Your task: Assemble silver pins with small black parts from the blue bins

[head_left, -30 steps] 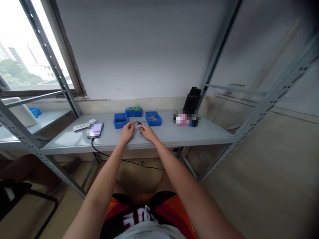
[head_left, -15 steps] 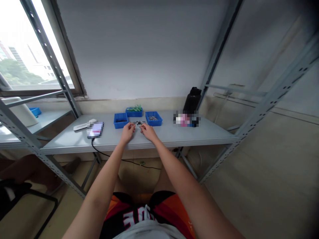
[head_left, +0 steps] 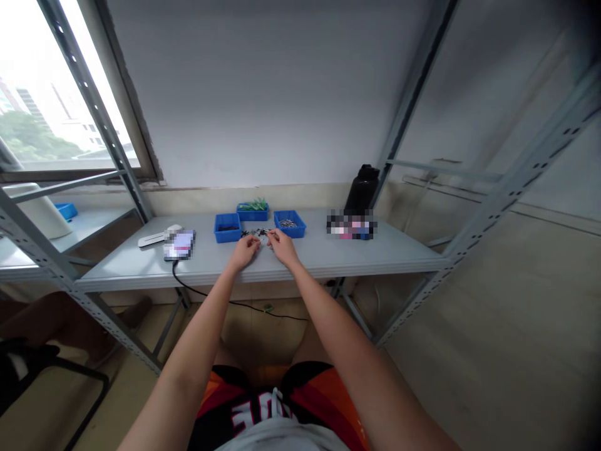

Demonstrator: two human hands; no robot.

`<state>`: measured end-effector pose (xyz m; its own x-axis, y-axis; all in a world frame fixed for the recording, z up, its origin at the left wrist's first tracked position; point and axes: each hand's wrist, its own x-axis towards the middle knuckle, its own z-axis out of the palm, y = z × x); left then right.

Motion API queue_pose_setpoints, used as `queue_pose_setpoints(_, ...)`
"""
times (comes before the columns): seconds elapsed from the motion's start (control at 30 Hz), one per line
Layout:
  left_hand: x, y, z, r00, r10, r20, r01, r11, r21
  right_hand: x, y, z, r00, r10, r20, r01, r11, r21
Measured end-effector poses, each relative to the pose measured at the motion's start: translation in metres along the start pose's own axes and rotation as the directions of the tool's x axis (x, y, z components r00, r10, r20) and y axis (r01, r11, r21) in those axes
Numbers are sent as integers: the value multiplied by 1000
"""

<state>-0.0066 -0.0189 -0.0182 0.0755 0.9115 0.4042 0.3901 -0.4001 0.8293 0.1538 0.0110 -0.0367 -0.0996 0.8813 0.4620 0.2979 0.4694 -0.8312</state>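
Note:
My left hand (head_left: 245, 252) rests near the front of the grey shelf, its fingers pinched on something too small to make out. Close beside it, my right hand (head_left: 282, 247) is also closed, thumb and fingertips together over a tiny item I cannot identify. Just beyond the fingertips lies a loose row of small dark and silvery pieces (head_left: 254, 232). Behind the hands stand three blue bins: the left bin (head_left: 228, 235) holds dark bits, the right bin (head_left: 295, 233) small metallic parts, and the back bin (head_left: 252, 215) green strips.
A phone (head_left: 179, 245) with a black cable lies to the left, beside a white flat object (head_left: 153, 239). On the right, a black bottle (head_left: 363, 191) stands behind a blurred item (head_left: 352, 227). Metal uprights frame both sides. A person's leg (head_left: 61, 322) shows at lower left.
Both hands have shifted slightly right, and the right fingers now reach a little higher. More of the small pieces beyond the left hand is uncovered.

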Motion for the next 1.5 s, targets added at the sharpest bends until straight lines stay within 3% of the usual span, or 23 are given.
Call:
queue_pose_setpoints(0.13,0,0,0,1000,11,-5,-11,1000,16,0,-1,0,1000,0,-1,0,1000,7)
queue_pose_setpoints(0.47,0,3,-2,990,-27,-135,17,997,-75,-2,-2,1,995,37,93,-34,999,-31)
queue_pose_setpoints(0.8,-2,8,-3,986,-52,-159,39,996,-84,-4,-4,1,985,7,174,1,999,-44)
queue_pose_setpoints(1.07,-1,6,-3,982,-53,-180,35,994,-101,-5,-9,0,996,-41,78,45,997,-59)
queue_pose_setpoints(1.3,-1,3,-3,985,-49,-164,36,996,-82,-6,-14,-2,982,-72,173,85,994,-64)
queue_pose_setpoints(1.5,0,5,-3,979,-101,-179,83,991,-106,-5,-12,-2,992,-71,101,78,995,-66)
